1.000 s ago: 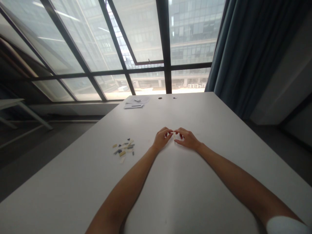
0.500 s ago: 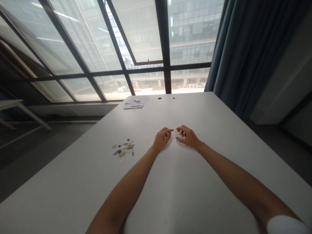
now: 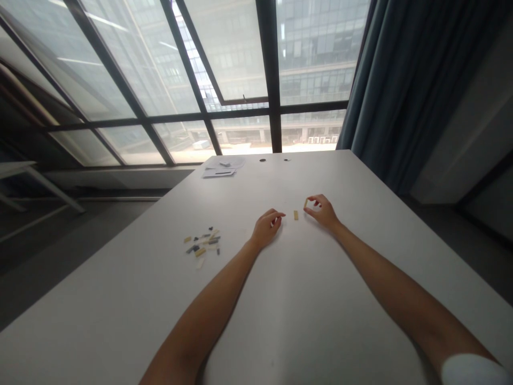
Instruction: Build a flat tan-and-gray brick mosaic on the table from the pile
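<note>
Between the thumb and fingertips of my right hand (image 3: 323, 210), a small narrow tan building brick (image 3: 305, 203) is held just above or on the white tabletop; I cannot tell which. A second tan brick (image 3: 295, 215) lies flat on the table between my two hands, touched by neither. My left hand (image 3: 267, 228) rests on the table left of that brick, its index finger stretched toward it and the other fingers loosely bent. Nothing shows in its grasp. Further left is a loose pile of small tan, grey, white and dark bricks (image 3: 201, 252).
Papers (image 3: 218, 173) with a dark slim item on them lie at the table's far left corner. A round dark spot (image 3: 262, 160) and a small dark object (image 3: 286, 160) sit near the far edge. Windows stand behind the table (image 3: 256, 321), a blue curtain (image 3: 385, 107) at right.
My right hand has moved right and slightly away from me, carrying the narrow brick. The flat tan brick, partly hidden by that hand before, now shows fully. My left hand has stayed in place.
</note>
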### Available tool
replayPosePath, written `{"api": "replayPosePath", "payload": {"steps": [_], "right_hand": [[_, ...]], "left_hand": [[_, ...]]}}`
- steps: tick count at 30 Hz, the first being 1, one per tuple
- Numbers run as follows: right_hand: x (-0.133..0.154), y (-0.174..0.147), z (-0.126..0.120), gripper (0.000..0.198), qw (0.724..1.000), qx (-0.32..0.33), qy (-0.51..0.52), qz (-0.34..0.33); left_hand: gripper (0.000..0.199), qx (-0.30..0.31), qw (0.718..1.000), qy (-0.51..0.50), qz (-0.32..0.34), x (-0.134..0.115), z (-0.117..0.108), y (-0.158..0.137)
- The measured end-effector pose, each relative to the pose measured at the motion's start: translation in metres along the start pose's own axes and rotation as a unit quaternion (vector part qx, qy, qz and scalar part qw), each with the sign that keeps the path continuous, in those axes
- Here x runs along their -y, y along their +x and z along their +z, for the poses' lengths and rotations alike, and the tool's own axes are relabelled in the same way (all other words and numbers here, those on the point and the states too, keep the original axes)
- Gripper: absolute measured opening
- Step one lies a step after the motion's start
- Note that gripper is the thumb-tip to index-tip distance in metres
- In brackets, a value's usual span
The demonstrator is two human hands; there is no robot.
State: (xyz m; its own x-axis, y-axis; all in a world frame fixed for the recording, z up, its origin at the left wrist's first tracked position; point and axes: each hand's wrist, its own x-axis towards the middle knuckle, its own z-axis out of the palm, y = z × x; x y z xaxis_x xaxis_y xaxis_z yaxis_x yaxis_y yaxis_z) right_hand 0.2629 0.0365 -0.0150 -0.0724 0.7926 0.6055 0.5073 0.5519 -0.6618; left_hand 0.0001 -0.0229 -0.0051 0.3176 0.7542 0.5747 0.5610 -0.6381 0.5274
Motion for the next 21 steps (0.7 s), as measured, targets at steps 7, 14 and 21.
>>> {"api": "replayPosePath", "payload": {"steps": [7,14,21], "right_hand": [[-0.008,-0.007,0.014,0.037,0.984,0.096,-0.141,0.058],[0.0,-0.008,0.011,0.036,0.971,0.149,-0.175,0.069],[0.001,-0.005,0.009,0.034,0.966,0.173,-0.177,0.077]], "left_hand": [[0.026,0.008,1.0,0.014,-0.009,0.002,0.002,0.0],[0.025,0.074,0.996,0.044,-0.029,0.004,0.006,0.0],[0.026,0.103,0.992,0.071,-0.024,0.006,0.006,0.0]]}}
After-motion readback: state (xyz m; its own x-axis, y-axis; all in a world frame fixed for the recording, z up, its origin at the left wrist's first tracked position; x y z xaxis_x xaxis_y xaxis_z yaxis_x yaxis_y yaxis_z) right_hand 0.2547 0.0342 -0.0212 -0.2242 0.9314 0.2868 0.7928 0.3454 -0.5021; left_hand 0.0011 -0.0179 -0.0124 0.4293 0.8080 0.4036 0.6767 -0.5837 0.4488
